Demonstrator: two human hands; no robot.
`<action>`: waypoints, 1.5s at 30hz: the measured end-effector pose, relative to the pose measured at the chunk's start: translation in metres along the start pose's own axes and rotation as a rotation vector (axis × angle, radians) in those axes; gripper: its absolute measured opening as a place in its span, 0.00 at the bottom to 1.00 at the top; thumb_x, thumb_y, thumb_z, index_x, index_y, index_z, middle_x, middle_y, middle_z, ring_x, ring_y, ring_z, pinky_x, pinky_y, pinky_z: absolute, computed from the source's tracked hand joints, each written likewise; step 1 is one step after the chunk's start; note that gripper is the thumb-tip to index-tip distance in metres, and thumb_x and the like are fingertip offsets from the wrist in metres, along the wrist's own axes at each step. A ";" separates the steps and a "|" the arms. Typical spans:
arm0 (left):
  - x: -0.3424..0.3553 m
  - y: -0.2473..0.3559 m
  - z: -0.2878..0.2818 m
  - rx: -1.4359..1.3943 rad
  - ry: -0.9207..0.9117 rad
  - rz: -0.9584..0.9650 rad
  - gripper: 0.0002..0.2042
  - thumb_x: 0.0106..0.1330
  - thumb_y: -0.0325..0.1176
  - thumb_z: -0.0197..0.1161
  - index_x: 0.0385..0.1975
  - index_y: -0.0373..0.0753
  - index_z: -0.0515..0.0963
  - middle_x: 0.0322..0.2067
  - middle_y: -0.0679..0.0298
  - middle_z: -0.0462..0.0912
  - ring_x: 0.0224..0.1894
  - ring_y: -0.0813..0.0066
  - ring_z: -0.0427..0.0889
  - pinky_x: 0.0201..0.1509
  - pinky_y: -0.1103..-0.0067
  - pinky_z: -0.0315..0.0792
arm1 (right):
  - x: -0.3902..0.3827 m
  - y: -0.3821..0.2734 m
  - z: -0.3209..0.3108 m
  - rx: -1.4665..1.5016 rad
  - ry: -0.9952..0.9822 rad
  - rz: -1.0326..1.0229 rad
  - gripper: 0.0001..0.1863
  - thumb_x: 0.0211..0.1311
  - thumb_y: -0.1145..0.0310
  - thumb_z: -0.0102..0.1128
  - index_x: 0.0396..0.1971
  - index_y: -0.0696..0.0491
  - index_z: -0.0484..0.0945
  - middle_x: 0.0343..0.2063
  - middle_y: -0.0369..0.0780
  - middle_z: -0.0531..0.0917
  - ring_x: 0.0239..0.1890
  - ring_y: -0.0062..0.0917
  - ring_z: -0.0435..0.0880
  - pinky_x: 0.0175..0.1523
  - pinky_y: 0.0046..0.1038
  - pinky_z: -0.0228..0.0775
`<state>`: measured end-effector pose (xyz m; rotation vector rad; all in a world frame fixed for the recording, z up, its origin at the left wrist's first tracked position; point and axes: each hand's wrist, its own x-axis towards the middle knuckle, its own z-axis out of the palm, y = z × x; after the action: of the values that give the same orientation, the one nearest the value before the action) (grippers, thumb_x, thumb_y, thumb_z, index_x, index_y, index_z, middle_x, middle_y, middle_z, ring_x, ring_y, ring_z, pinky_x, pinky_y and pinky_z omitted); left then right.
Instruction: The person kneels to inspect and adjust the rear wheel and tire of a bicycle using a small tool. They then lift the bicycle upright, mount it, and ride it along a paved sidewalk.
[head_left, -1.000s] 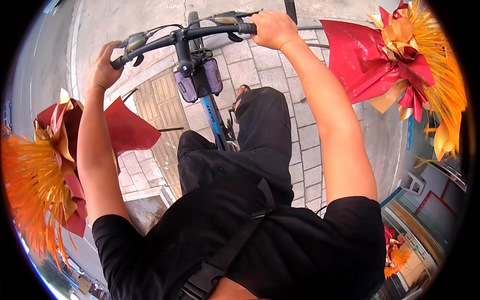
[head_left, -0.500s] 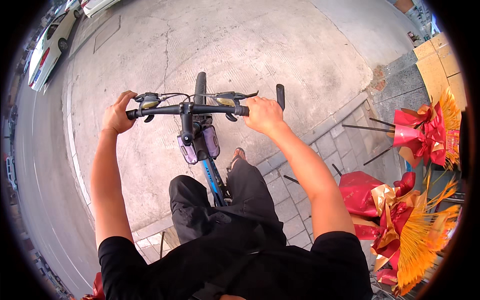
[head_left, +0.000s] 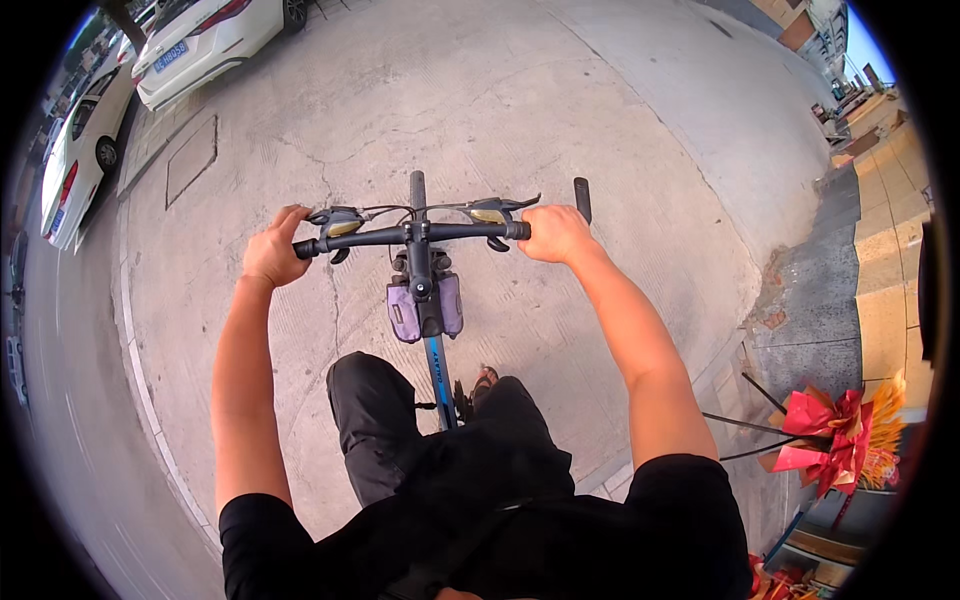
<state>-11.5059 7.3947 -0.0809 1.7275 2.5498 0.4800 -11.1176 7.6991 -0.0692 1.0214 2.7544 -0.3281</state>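
I sit astride a bicycle with a black handlebar across the middle of the view. My left hand is closed round its left end, with fingers reaching toward the brake lever unit. Round the right end, my right hand is wrapped, thumb side inward, beside the other brake lever unit. A black bar end sticks up past that hand. Behind the stem, a lilac bag straddles the blue and black frame. Beyond the bar shows the front tyre.
Cracked pale concrete lies ahead. At the far left stand a white car and another white car, beside a road. On the right are stone steps and a red-wrapped flower stand with dark legs.
The bicycle has rolled forward with both hands staying on the handlebar. The flower stands have slid back on the right, and the white cars appear nearer.
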 end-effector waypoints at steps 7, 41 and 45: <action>0.288 0.012 0.000 0.054 0.011 0.061 0.31 0.53 0.29 0.74 0.61 0.52 0.78 0.62 0.69 0.81 0.46 0.48 0.88 0.46 0.57 0.83 | 0.219 0.124 -0.090 0.107 -0.127 0.081 0.13 0.54 0.58 0.65 0.32 0.51 0.89 0.39 0.47 0.91 0.46 0.45 0.90 0.54 0.44 0.82; 1.936 0.287 0.107 0.148 -0.166 0.735 0.32 0.47 0.32 0.76 0.58 0.53 0.79 0.61 0.72 0.82 0.47 0.50 0.88 0.51 0.60 0.85 | 1.199 0.864 -0.587 0.372 0.158 0.594 0.17 0.58 0.55 0.62 0.36 0.51 0.90 0.37 0.49 0.91 0.45 0.46 0.90 0.55 0.46 0.82; 2.102 0.371 0.140 0.194 -0.166 0.821 0.31 0.48 0.33 0.76 0.57 0.55 0.78 0.62 0.75 0.81 0.46 0.52 0.89 0.49 0.61 0.85 | 1.271 0.961 -0.626 0.419 0.240 0.658 0.17 0.58 0.57 0.61 0.36 0.53 0.90 0.37 0.49 0.91 0.44 0.46 0.91 0.54 0.46 0.82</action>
<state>-11.9548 9.4667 0.2005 2.7107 1.7251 0.0748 -11.4927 9.3625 0.0795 2.1029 2.3812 -0.7207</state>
